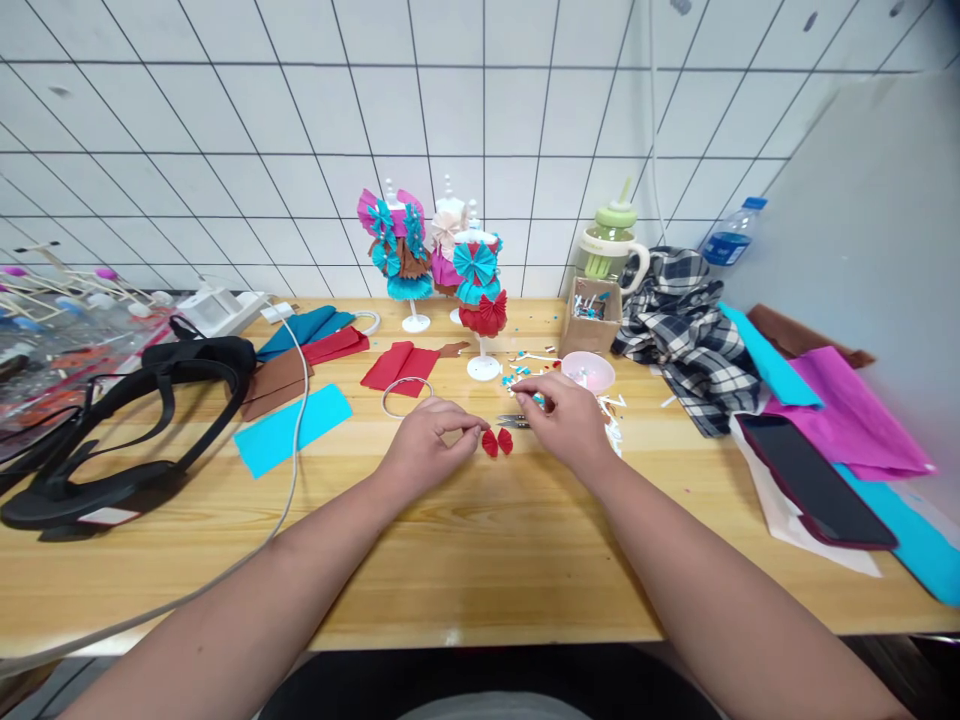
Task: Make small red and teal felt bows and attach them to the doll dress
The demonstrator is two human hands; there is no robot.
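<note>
Two small red pleated pieces (490, 443) lie side by side near the middle of the table (450, 560), between the two hands, probably so that either hand can reach them and both stay in plain sight. The left hand (431, 440) has its thumb and forefinger drawn together just beside the nearer piece; this looks like a grip meant for something very fine, though whether anything sits between the tips cannot be told. The right hand (570, 420) hovers with thumb and forefinger bent close to each other, perhaps around a tiny item too small to make out. Metal snips (513, 421) lie partly beneath it, likely there to be picked up with little reaching. Colored scraps and the pink dish (589, 372) sit beyond the right hand, which leaves the front edge uncluttered for the forearms. The dressed stands (484, 368) rise toward the back edge, seemingly out of the way of the sleeves-free arms, while folded red paper (401, 368) lies flat beyond the left hand, within easy reach.
</note>
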